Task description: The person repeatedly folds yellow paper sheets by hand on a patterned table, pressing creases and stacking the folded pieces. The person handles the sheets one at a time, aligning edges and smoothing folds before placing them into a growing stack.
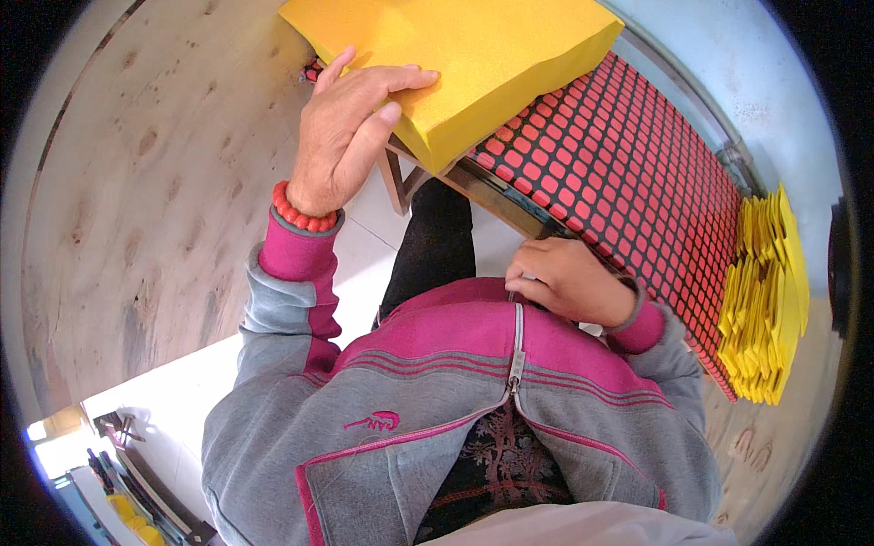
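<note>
My left hand, with a red bead bracelet at its wrist, lies on the near left corner of a thick yellow slab. Its fingers are stretched out and spread over the slab's flat top. Whether the slab is a stack of sheets or one solid piece, I cannot tell. My right hand is in front of my belly, by the lower end of my jacket's zip. Its fingers are curled in, and anything inside them is hidden. The slab rests on a red-and-black patterned cover.
A bundle of folded yellow pieces stands at the right end of the covered surface. A wooden board fills the left side. Below the cover, a wooden frame edge runs close to my right hand. A pipe follows the wall.
</note>
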`<action>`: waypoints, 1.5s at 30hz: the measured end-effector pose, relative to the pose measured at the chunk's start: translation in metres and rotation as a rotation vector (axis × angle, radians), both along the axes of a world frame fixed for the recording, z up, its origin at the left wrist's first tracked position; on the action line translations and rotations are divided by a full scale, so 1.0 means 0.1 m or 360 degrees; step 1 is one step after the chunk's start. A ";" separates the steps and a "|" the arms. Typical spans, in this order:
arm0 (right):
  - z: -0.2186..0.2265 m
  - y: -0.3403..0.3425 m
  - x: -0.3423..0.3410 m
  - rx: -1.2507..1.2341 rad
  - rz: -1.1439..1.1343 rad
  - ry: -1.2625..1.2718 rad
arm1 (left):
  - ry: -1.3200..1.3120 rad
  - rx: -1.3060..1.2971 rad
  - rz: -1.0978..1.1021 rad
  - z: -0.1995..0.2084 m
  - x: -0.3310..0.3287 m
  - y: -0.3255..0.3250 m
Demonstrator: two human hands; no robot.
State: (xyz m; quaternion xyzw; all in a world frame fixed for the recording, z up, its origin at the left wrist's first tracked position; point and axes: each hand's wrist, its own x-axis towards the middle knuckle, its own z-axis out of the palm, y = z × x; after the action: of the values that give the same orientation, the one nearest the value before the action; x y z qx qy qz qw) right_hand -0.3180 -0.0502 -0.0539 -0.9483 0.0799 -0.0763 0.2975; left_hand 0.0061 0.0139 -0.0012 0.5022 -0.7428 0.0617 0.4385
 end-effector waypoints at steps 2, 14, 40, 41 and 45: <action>0.50 -0.05 0.16 0.0121 0.0225 -0.0099 | -0.0061 -0.0010 0.0023 0.03 0.01 -0.05; 1.09 -0.81 1.26 -0.0584 0.0376 -0.0699 | 0.0742 0.0165 -0.0299 -0.10 0.03 -0.12; 0.89 -0.89 1.30 -0.0086 0.0174 -0.0771 | 0.0779 0.0180 -0.0267 -0.12 0.13 -0.16; 0.90 -0.89 1.29 -0.0071 0.0131 -0.0743 | 0.0848 0.0208 -0.0247 -0.13 0.12 -0.15; 0.92 -0.89 1.29 -0.0193 0.0136 -0.0796 | 0.1051 0.0177 -0.0242 -0.16 0.09 -0.17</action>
State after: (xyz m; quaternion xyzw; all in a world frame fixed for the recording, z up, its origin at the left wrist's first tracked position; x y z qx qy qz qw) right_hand -0.1893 -0.1391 0.0378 -0.9186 -0.0410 -0.3004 0.2535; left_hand 0.0148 -0.0032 -0.0170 0.4613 -0.5982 -0.1777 0.6307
